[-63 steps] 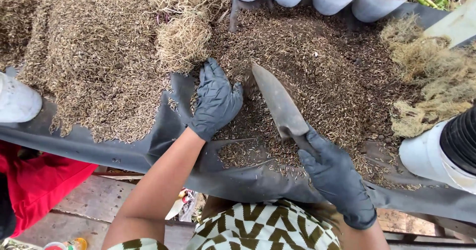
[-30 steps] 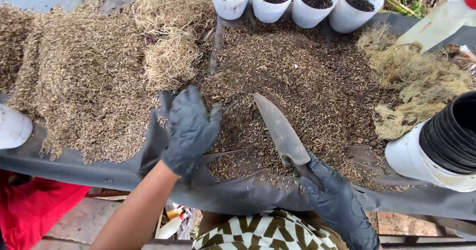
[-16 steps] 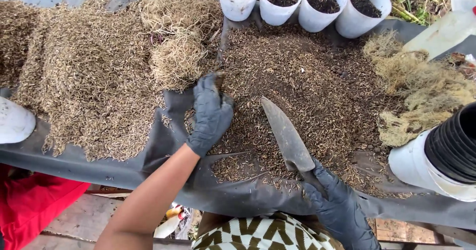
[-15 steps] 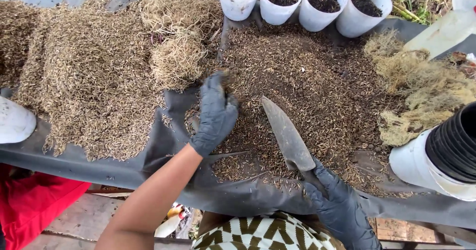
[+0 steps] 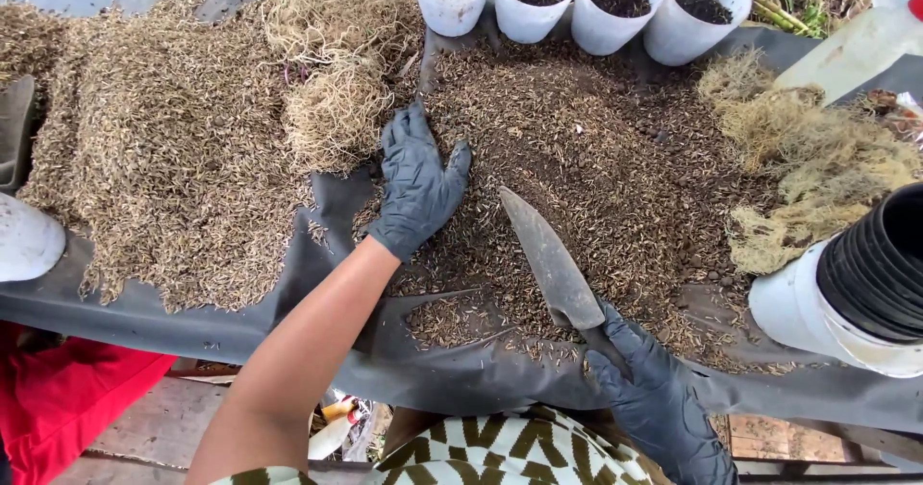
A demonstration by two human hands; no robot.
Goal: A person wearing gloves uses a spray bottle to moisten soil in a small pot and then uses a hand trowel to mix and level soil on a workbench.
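Your gloved left hand point(image 5: 415, 182) lies flat, fingers spread, on the dark chopped potting mix point(image 5: 615, 168) at frame centre, banking it. Your gloved right hand point(image 5: 654, 398), lower right, grips the grey-bladed knife point(image 5: 550, 262), blade raised clear above the mix.

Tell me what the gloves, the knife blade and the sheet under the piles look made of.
Gloves: thin dark rubber, probably nitrile, wrinkling snugly. Knife blade: dull grey metal, smeared with dirt. Sheet: dark plastic or woven fabric, matte, creased; can't tell which.
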